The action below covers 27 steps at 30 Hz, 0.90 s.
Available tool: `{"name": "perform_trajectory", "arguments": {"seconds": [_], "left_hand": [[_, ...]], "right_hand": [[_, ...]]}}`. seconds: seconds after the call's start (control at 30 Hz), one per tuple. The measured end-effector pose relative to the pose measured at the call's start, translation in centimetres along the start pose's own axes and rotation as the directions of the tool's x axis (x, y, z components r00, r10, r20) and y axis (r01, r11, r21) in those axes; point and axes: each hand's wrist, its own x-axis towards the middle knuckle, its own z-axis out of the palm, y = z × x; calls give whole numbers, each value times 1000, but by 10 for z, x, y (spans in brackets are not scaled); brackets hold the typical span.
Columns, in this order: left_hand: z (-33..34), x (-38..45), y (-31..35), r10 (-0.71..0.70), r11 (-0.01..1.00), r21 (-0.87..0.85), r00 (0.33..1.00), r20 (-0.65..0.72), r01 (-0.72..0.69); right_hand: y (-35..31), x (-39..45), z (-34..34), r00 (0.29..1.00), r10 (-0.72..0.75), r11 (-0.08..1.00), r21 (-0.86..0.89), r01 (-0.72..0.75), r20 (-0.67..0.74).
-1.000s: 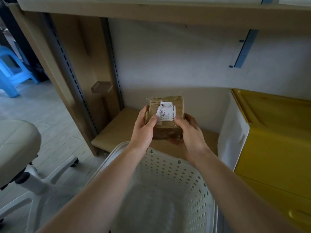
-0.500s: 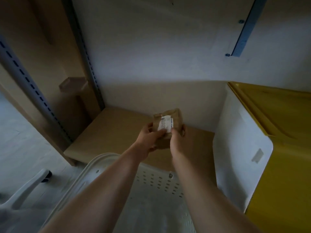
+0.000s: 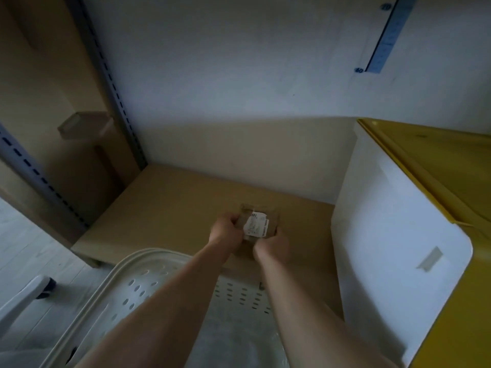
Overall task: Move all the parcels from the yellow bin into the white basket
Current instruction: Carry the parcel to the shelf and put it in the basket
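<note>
A small brown cardboard parcel (image 3: 261,221) with a white shipping label sits between both my hands, low over the wooden shelf (image 3: 170,208) beyond the basket's far rim. My left hand (image 3: 225,231) grips its left side and my right hand (image 3: 273,244) grips its lower right edge. The white perforated basket (image 3: 132,282) lies below my forearms at the bottom centre. The yellow bin (image 3: 438,176) with a white side stands at the right; its inside is hidden.
A pale wall backs the shelf. A grey slotted upright (image 3: 117,102) and a wooden side panel with a small block (image 3: 85,126) stand at the left. A white chair base (image 3: 24,293) rests on the floor at the lower left.
Both hands have carried the parcel forward and down, from above the basket to low over the wooden shelf. The view has moved closer to the shelf.
</note>
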Motion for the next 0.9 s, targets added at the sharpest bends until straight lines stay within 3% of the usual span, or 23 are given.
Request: {"name": "perform_trajectory", "arguments": {"seconds": [0.1, 0.2, 0.23, 0.33, 0.43, 0.73, 0.9], "left_hand": [[-3, 0, 0, -1, 1000, 31, 999, 33, 0], [-16, -4, 2, 3, 947, 320, 999, 36, -15], [-18, -5, 1, -21, 940, 341, 998, 56, 1], [-15, -3, -1, -139, 979, 171, 978, 154, 112], [-8, 3, -2, -127, 991, 64, 986, 110, 121], [-6, 15, -1, -22, 996, 82, 1000, -4, 22], [-27, -1, 15, 23, 948, 319, 1000, -4, -20]], "right_hand": [[-1, 2, 2, 997, 71, 997, 20, -71, -12], [2, 4, 1, 985, 172, 984, 45, -172, 6], [4, 4, 0, 983, 186, 981, 59, -186, 12], [5, 3, -1, 983, 184, 975, 122, -184, 12], [2, 2, 1, 987, 159, 978, 133, -159, 11], [2, 3, 13, 998, 12, 979, 201, -25, 68], [-4, -14, -3, 997, -33, 997, 77, 28, 69]]}}
